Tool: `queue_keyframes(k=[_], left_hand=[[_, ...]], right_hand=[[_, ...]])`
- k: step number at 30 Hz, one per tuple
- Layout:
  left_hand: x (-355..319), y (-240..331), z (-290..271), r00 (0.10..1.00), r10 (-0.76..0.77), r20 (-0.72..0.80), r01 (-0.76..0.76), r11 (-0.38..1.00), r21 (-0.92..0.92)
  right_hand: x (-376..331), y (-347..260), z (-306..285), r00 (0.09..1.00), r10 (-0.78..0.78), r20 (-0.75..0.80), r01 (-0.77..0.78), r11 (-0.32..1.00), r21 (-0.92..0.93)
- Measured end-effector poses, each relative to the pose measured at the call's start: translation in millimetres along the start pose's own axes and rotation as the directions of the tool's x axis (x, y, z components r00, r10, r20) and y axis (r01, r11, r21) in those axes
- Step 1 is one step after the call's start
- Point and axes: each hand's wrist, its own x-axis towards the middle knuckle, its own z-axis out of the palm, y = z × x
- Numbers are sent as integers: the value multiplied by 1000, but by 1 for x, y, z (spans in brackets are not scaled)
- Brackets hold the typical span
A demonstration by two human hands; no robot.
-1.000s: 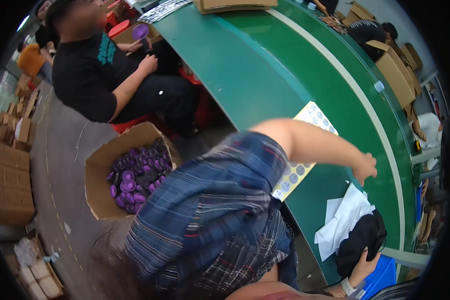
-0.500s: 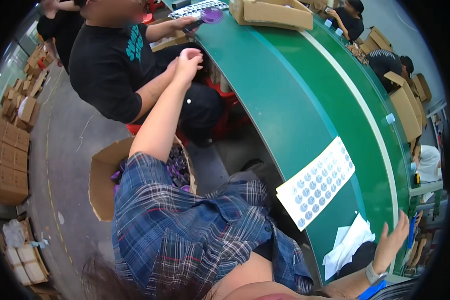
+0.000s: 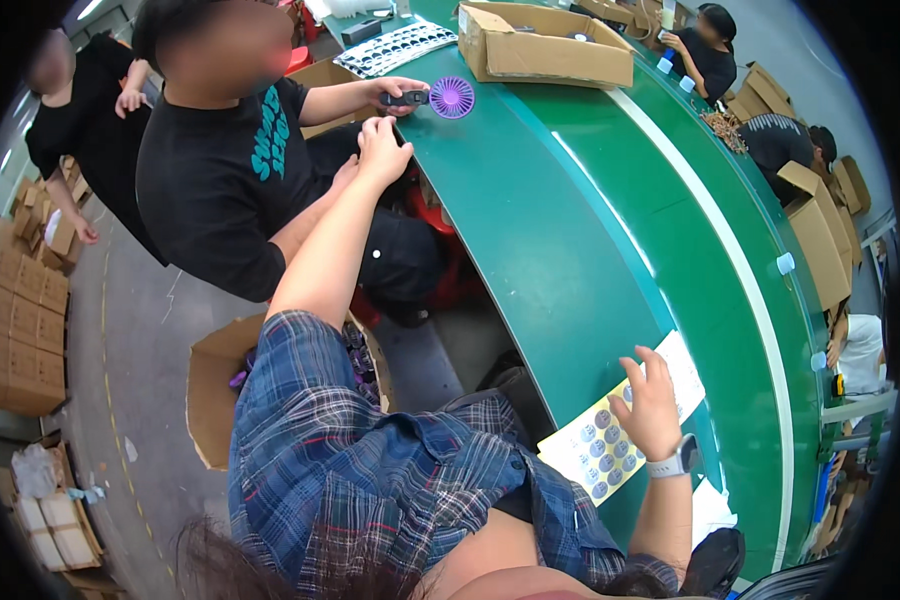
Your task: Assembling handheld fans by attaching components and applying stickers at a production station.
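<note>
My left hand is stretched out at the table's far left edge, close by a co-worker's hands, its fingers loosely bent and apart with nothing visible in them. The co-worker's hand holds a handheld fan with a dark handle and a purple round head. Over a sheet of round grey stickers hovers my right hand, fingers spread and empty, hiding part of the sheet. Whether its fingertips touch the sheet I cannot tell. Crumpled white paper lies near my right wrist.
An open cardboard box and another sticker sheet are at the table's far end. Beside me on the floor stands a carton of purple and dark parts. A green conveyor belt runs along the right; other people work beyond it.
My right hand has come from the far right to above the sticker sheet. My left hand has moved slightly, nearer the fan. The co-worker's fan has shifted right and down, its face now in view.
</note>
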Motion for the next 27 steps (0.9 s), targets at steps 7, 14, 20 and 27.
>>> queue_keyframes(k=[7,14,20,27], left_hand=[[54,13,14,944,317,-91,-266,895,358],[131,24,16,950,-297,101,267,935,234],[141,48,4,885,-416,209,304,856,417],[153,33,35,884,-376,277,196,837,510]], right_hand=[[22,-1,25,988,-28,-153,24,999,-29],[23,10,37,983,-75,-165,92,991,97],[28,11,43,983,-49,-175,70,991,118],[28,8,47,969,6,-247,21,994,107]])
